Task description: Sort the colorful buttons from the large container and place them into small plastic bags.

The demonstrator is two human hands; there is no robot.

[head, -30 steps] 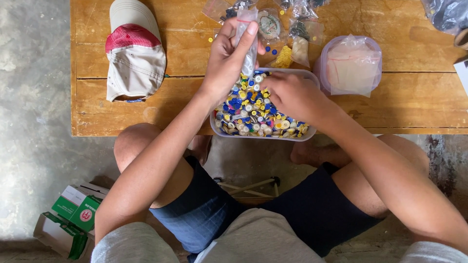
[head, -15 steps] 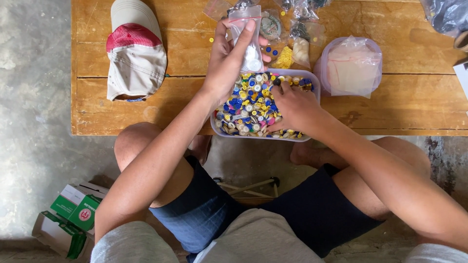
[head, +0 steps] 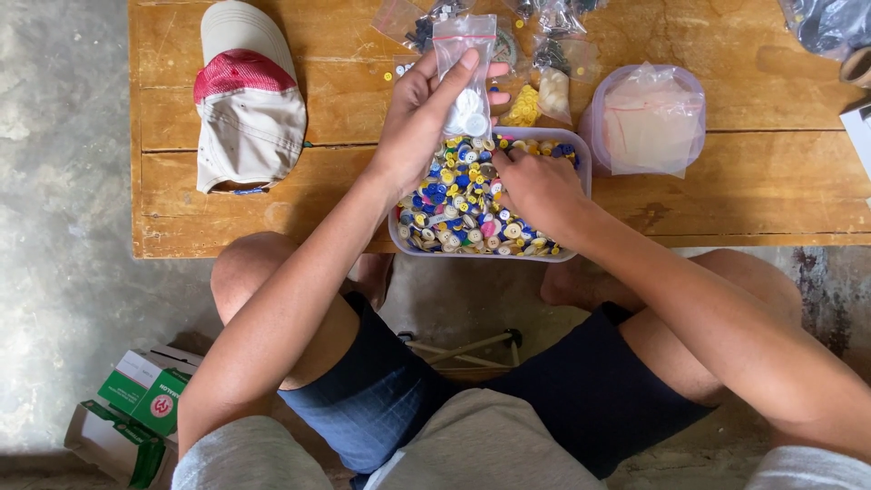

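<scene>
The head view looks straight down on a person seated at a wooden table [head: 272, 227], bare knees and dark shorts showing below its front edge.

The left hand [head: 426, 118] is raised over the table and curled around a small clear bag [head: 464, 73], thumb on one side and fingers on the other, pinching it upright; the bag has a red strip along its top and a cluster of white buttons sitting low inside it. The bag hangs just above the far end of a clear rectangular tub [head: 581, 172] that sits at the table's front edge, between the two arms.

The tub is filled with mixed buttons [head: 454, 213] in blue, yellow, white and a few pink ones. The right hand [head: 540, 191] is lowered into the tub, knuckles up, its fingertips pressed down among the buttons at the far right part of the heap; whether they pinch a button cannot be told, since the fingers hide it.

Just right of the tub stands a round clear container [head: 646, 118] with thin plastic bags folded inside. Beyond the tub lie several more small bags [head: 553, 82] holding yellow, pale and dark pieces, close together. A white and red cap [head: 247, 100] lies well to the left on the table. On the concrete floor at lower left sit green and white cartons [head: 136, 413]
</scene>
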